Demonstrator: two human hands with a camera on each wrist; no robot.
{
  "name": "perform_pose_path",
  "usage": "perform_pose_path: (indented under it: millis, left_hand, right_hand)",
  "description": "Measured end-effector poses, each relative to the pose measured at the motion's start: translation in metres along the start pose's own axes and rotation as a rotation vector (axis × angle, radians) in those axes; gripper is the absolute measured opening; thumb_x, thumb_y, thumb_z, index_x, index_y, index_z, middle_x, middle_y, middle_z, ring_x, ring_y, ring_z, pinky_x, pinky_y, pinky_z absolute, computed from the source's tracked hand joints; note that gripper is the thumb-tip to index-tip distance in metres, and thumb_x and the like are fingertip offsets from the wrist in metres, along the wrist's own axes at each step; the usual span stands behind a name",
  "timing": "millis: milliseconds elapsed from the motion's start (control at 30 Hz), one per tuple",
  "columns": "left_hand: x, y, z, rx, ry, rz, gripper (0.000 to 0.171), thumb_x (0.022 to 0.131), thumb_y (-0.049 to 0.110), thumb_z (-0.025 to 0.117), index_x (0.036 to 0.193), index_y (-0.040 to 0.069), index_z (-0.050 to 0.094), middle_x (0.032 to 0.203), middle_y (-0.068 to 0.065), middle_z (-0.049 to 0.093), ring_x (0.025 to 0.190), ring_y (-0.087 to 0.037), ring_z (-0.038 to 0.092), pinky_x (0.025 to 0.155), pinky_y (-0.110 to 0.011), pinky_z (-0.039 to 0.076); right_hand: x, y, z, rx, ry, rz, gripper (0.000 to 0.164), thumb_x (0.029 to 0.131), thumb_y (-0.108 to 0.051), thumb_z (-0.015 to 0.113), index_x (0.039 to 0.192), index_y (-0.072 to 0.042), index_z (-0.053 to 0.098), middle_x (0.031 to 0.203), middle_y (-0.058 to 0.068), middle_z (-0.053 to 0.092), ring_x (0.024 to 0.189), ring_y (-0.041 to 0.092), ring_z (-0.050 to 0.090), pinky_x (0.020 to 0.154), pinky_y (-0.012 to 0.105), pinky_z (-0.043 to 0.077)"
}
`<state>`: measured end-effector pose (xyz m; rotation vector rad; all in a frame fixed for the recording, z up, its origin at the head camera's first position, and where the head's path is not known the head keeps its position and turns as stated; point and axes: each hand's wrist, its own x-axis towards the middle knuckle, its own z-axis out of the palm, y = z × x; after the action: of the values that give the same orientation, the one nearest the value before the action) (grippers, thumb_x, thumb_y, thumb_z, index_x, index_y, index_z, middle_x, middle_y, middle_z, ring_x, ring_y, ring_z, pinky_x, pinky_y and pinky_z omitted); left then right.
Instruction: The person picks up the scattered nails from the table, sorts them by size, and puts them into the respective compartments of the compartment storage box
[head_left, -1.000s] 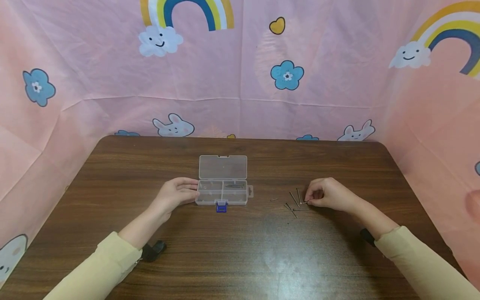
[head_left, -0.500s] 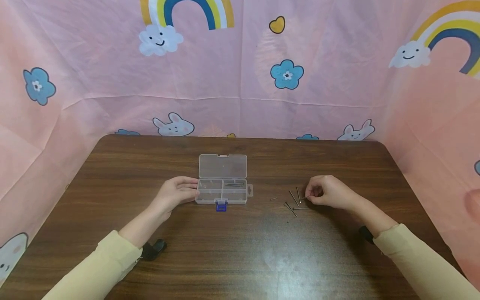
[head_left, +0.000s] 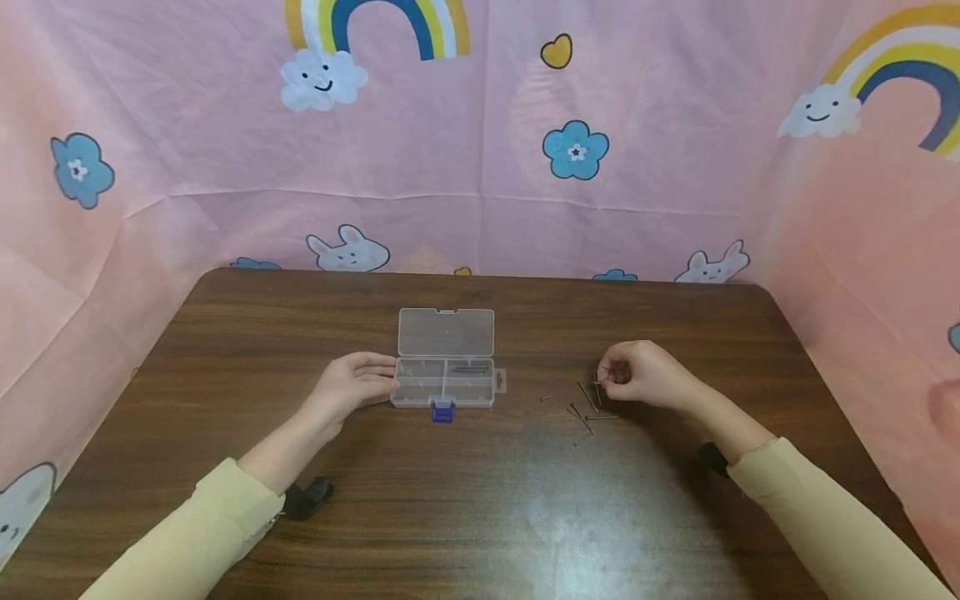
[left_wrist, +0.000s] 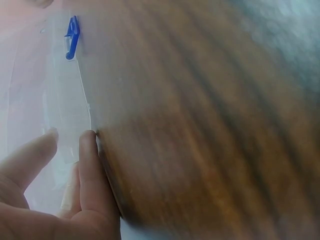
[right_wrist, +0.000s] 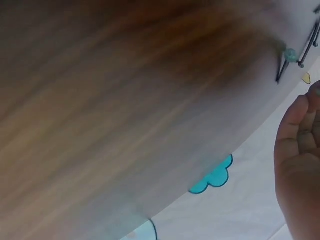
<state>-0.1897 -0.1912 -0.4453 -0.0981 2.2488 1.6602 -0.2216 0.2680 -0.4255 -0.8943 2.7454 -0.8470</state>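
A clear plastic compartment box (head_left: 444, 393) lies on the table with its lid (head_left: 446, 332) folded back and a blue latch (head_left: 443, 412) at the front. Several nails (head_left: 469, 369) lie in its back right compartment. My left hand (head_left: 352, 387) touches the left end of the box with fairly straight fingers; the left wrist view shows fingertips (left_wrist: 88, 137) along its edge. To the right of the box, my right hand (head_left: 648, 375) pinches a small nail (head_left: 597, 382) between thumb and forefinger, above loose nails. In the right wrist view that hand (right_wrist: 302, 145) is partly cut off.
Several loose nails (head_left: 588, 397) lie on the brown wooden table (head_left: 480, 508) between the box and my right hand. One short nail (head_left: 547, 398) sits apart, nearer the box. A pink patterned cloth (head_left: 450, 150) hangs around the back and sides.
My right hand has lifted a small nail and moved it up and to the left over the loose nails. The left hand and the box have stayed in place.
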Motion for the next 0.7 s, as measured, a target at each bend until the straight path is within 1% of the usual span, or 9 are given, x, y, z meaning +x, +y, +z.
perform_pose_path:
  millis: [133, 333, 533, 700]
  left_hand:
    - [0.001, -0.001, 0.0, -0.014, -0.008, 0.004, 0.056, 0.1, 0.011, 0.072, 0.148, -0.009, 0.051, 0.147, -0.03, 0.059, 0.113, -0.013, 0.071, 0.093, -0.021, 0.061]
    - [0.001, -0.001, 0.0, -0.03, -0.01, 0.0, 0.057, 0.1, 0.01, 0.072, 0.149, -0.008, 0.05, 0.147, -0.03, 0.059, 0.11, -0.01, 0.072, 0.091, -0.019, 0.061]
    - [0.001, 0.0, 0.0, -0.026, -0.007, -0.004, 0.056, 0.1, 0.011, 0.072, 0.149, -0.008, 0.051, 0.147, -0.029, 0.06, 0.113, -0.013, 0.071, 0.091, -0.018, 0.061]
    - [0.002, 0.0, 0.0, -0.024, -0.004, -0.005, 0.056, 0.1, 0.012, 0.073, 0.148, -0.008, 0.051, 0.147, -0.029, 0.06, 0.114, -0.013, 0.071, 0.091, -0.018, 0.06]
  right_hand:
    - [0.009, -0.003, 0.006, 0.009, -0.005, 0.005, 0.017, 0.086, 0.003, 0.075, 0.086, -0.013, 0.072, 0.08, -0.005, 0.068, 0.071, 0.005, 0.057, 0.064, 0.023, 0.052]
    - [0.032, -0.012, 0.012, 0.04, 0.001, -0.024, 0.015, 0.088, 0.001, 0.074, 0.087, -0.014, 0.073, 0.082, -0.004, 0.069, 0.072, 0.008, 0.057, 0.065, 0.024, 0.053]
    - [0.058, -0.027, 0.019, 0.059, 0.014, -0.07, 0.013, 0.089, -0.001, 0.074, 0.087, -0.014, 0.073, 0.084, -0.002, 0.071, 0.073, 0.01, 0.058, 0.066, 0.024, 0.052]
    - [0.078, -0.04, 0.026, 0.055, 0.014, -0.099, 0.012, 0.089, -0.002, 0.074, 0.089, -0.014, 0.074, 0.084, -0.001, 0.071, 0.074, 0.011, 0.058, 0.067, 0.024, 0.051]
